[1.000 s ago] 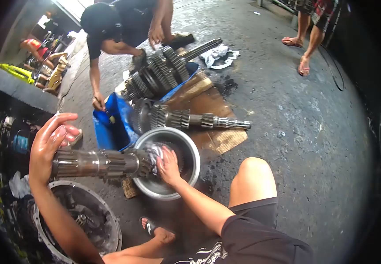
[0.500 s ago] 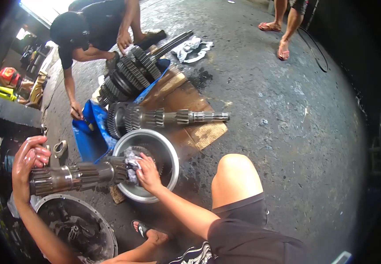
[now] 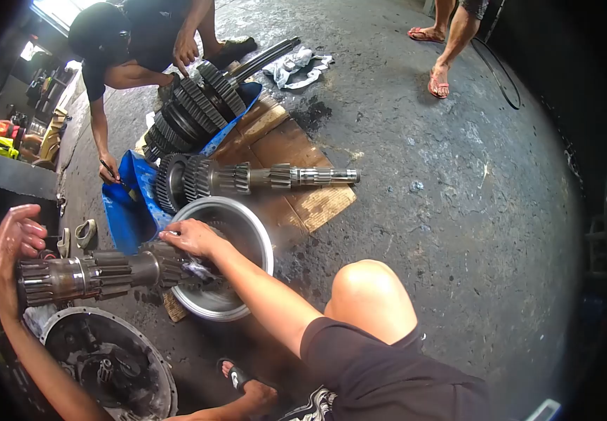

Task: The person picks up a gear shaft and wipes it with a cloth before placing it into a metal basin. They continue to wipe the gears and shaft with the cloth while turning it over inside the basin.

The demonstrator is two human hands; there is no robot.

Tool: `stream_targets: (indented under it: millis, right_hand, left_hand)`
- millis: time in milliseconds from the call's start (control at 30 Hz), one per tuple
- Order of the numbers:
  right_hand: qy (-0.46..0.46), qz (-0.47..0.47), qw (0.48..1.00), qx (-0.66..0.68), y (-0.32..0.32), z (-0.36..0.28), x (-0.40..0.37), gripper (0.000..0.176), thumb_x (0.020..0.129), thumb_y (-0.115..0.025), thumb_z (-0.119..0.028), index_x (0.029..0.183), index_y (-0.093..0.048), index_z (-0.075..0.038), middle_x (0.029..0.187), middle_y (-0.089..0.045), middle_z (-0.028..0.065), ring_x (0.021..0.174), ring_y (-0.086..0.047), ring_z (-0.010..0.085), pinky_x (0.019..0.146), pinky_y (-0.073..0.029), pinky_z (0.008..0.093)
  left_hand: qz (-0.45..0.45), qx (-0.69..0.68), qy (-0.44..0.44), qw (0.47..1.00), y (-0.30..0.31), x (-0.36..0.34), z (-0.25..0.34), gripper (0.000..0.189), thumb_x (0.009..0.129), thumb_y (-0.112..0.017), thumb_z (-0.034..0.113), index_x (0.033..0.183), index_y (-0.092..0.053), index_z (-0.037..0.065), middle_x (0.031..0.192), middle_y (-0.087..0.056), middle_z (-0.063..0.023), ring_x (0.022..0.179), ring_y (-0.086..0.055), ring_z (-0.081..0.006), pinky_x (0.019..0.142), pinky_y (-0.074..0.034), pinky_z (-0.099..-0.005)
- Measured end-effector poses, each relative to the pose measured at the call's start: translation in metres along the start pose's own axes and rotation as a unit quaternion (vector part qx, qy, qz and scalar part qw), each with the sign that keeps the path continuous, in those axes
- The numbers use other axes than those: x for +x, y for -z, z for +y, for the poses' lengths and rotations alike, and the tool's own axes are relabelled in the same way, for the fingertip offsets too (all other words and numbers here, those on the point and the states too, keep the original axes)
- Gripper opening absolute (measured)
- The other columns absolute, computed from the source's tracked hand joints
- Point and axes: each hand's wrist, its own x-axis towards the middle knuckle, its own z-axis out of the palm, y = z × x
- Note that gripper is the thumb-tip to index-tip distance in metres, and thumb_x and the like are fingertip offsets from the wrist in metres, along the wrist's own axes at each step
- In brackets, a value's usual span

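A thick geared shaft (image 3: 110,274) lies sideways at the lower left, its right end over the rim of a round metal basin (image 3: 265,242). My left hand (image 3: 19,235) is raised at the shaft's left end, wrist against it, fingers loosely curled and wet with nothing between them. My right hand (image 3: 191,236) presses over the gear at the right end. A grey-white rag (image 3: 198,269) shows below its palm, wrapped against the gear; part of the rag is hidden. Inside the basin, a toothed ring is partly visible behind my forearm.
Beyond the basin, a second geared shaft (image 3: 261,177) and a larger gear stack (image 3: 195,109) lie on cardboard (image 3: 317,210) and blue sheet (image 3: 128,210). A crouching co-worker (image 3: 100,63) holds a brush there. A round housing (image 3: 107,365) sits lower left; another person's feet (image 3: 439,81) stand upper right.
My right hand has moved left and up over the gear, and the rag now shows lower, beneath it. The view has shifted slightly, moving the scene left.
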Motion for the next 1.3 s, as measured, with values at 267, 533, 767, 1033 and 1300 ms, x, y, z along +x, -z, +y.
stream_targets:
  millis: [267, 533, 767, 1033, 1300]
  right_hand:
    - [0.096, 0.237, 0.966, -0.028, -0.044, 0.061, -0.014, 0.032, 0.102, -0.051, -0.031, 0.106, -0.071, -0.005, 0.11, -0.07, 0.017, 0.11, -0.064, 0.037, 0.105, -0.042, 0.0521]
    - [0.082, 0.407, 0.909, 0.035, -0.062, 0.045, -0.035, 0.025, 0.099, -0.054, -0.019, 0.12, -0.065, -0.009, 0.1, -0.07, 0.0192, 0.094, -0.069, 0.0359, 0.087, -0.052, 0.0401]
    - [0.085, 0.334, 0.939, -0.01, -0.075, 0.057, -0.056, 0.042, 0.097, -0.055, -0.022, 0.139, -0.052, -0.014, 0.128, -0.062, 0.0152, 0.127, -0.054, 0.0339, 0.106, -0.042, 0.0413]
    - [0.179, 0.436, 0.873, -0.128, -0.092, 0.064, -0.064, 0.042, 0.092, -0.06, -0.018, 0.132, -0.055, -0.007, 0.131, -0.058, 0.0187, 0.129, -0.049, 0.0392, 0.11, -0.038, 0.0464]
    - [0.073, 0.47, 0.875, 0.087, -0.042, 0.016, -0.03, 0.027, 0.098, -0.058, -0.027, 0.104, -0.066, -0.002, 0.089, -0.069, 0.0178, 0.076, -0.065, 0.027, 0.073, -0.05, 0.0363]
  left_hand:
    - [0.105, -0.046, -0.093, 0.989, -0.012, 0.0, -0.001, 0.056, 0.101, -0.044, 0.045, 0.133, -0.057, 0.001, 0.098, -0.064, -0.0032, 0.085, -0.055, -0.0061, 0.074, -0.041, -0.0217]
    - [0.104, -0.266, -0.192, 0.939, -0.007, -0.001, -0.017, 0.059, 0.102, -0.044, 0.043, 0.136, -0.052, -0.004, 0.092, -0.061, -0.0055, 0.079, -0.058, -0.0089, 0.077, -0.045, -0.0217]
    - [0.266, -0.31, -0.275, 0.871, -0.061, -0.017, -0.036, 0.051, 0.099, -0.055, 0.033, 0.136, -0.052, -0.002, 0.105, -0.065, -0.0093, 0.098, -0.063, -0.0169, 0.094, -0.048, -0.0312]
    - [0.242, -0.372, -0.273, 0.853, -0.058, -0.017, -0.043, 0.048, 0.097, -0.059, 0.029, 0.133, -0.053, -0.001, 0.095, -0.064, -0.0078, 0.091, -0.063, -0.0121, 0.084, -0.051, -0.0264]
    - [0.191, -0.424, -0.293, 0.836, -0.062, -0.026, -0.04, 0.055, 0.097, -0.045, 0.038, 0.133, -0.051, -0.003, 0.089, -0.057, -0.0053, 0.085, -0.06, -0.014, 0.08, -0.051, -0.0284]
